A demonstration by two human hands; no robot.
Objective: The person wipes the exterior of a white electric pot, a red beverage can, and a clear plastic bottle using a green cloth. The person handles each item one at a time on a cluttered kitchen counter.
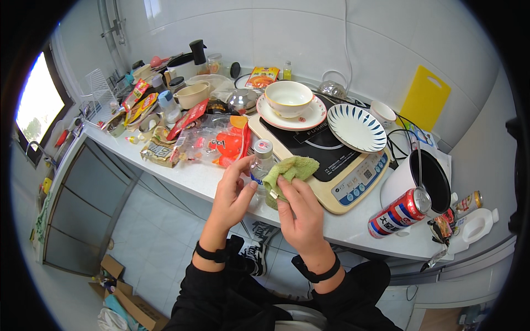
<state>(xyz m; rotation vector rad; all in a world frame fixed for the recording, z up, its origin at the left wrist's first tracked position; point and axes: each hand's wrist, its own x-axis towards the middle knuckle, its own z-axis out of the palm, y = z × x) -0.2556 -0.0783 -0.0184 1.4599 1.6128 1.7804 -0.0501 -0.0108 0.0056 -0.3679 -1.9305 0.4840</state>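
Between my hands, at the counter's front edge, stands a clear glass bottle (260, 165) with a silvery cap. My left hand (235, 192) is at the bottle's left side, thumb and fingers apart; whether the fingertips touch the glass cannot be told. A green cloth (292, 173) with a small white tag is pinched between the thumb and fingers of my right hand (301, 211), against or just beside the bottle's right side. Behind the cloth lies an induction cooker (352, 182), bearing a white bowl (289, 98) on a plate (263, 109) and a blue-patterned plate (357, 127).
Food packets (215, 140) and a beige pot (192, 95) crowd the counter's left. To the right are a red drink can (395, 215), a pot with a black interior (397, 182) and a white plastic jug (472, 231). A yellow cutting board (424, 99) leans on the wall.
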